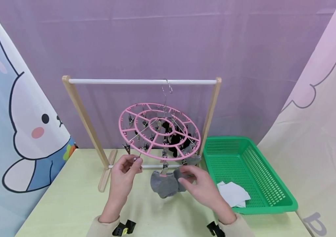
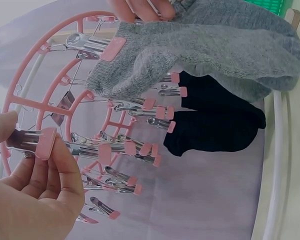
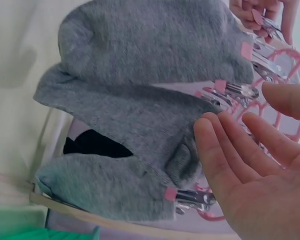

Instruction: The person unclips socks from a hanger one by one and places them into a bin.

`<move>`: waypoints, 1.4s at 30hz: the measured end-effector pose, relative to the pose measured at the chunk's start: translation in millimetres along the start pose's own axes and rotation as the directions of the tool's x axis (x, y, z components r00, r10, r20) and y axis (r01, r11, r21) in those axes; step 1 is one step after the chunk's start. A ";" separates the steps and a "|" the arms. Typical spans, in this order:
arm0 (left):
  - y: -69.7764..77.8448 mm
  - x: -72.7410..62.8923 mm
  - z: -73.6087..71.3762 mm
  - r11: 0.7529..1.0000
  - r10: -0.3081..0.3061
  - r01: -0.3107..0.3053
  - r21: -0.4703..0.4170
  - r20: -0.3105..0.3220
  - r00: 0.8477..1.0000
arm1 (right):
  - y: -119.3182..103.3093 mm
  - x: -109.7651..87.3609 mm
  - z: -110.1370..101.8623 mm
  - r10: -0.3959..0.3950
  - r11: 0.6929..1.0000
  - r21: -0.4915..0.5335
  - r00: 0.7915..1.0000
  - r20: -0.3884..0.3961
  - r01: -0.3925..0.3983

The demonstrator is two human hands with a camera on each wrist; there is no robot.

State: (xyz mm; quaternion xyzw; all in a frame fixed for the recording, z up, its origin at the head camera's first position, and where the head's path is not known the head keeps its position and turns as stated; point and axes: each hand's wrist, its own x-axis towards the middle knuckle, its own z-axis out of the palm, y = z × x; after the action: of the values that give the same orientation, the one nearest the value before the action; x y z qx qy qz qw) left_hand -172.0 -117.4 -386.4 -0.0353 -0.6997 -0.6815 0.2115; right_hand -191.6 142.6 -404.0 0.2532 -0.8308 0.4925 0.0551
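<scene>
2 hands work at the near edge of a round pink hanger (image 1: 154,141) in the head view. It hangs by its hook from the white bar (image 1: 120,81) of a wooden stand (image 1: 82,121). The left hand (image 1: 125,171) pinches a metal clip (image 1: 135,159) at the rim, and the right hand (image 1: 202,186) is beside the grey socks (image 1: 164,184), which hang from clips on the near side. A green basket (image 1: 274,209) stands to the right on the table (image 1: 67,197), with white cloth (image 1: 234,194) inside it.

In the left wrist view, the thumb and curled fingers of the left hand are clamped on the clip, whose pink tips hold nothing. Farther in, black socks (image 2: 215,132) hang from the hanger beyond the grey ones.

In the right wrist view, 3 grey socks show, the middle 1 just at the right hand's fingertips. The fingers are straight, the thumb stands apart from them, and whether the tips touch the fabric cannot be told.
</scene>
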 end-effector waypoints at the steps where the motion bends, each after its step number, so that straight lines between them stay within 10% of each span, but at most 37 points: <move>1: -0.1 0.1 0.0 1.000 -0.002 0.002 0.000 0.001 1.000 | 0.1 0.5 1.4 0.002 1.000 0.007 1.000 0.012 -0.002; 33: -2.3 -2.1 -2.0 0.998 -0.022 0.018 0.058 0.071 0.997 | 6.7 9.6 37.7 0.016 0.987 0.156 0.995 0.102 -0.032; 42: 1.5 -8.9 2.5 0.963 0.191 -0.188 0.195 0.002 0.982 | 3.8 7.3 37.3 -0.017 0.986 0.168 0.993 0.118 -0.004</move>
State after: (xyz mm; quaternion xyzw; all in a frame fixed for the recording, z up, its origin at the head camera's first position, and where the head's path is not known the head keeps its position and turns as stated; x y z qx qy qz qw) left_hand -164.1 -112.7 -388.1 -0.0754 -0.7545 -0.5868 0.2842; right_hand -193.8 109.8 -423.4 0.2885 -0.7873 0.5447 -0.0145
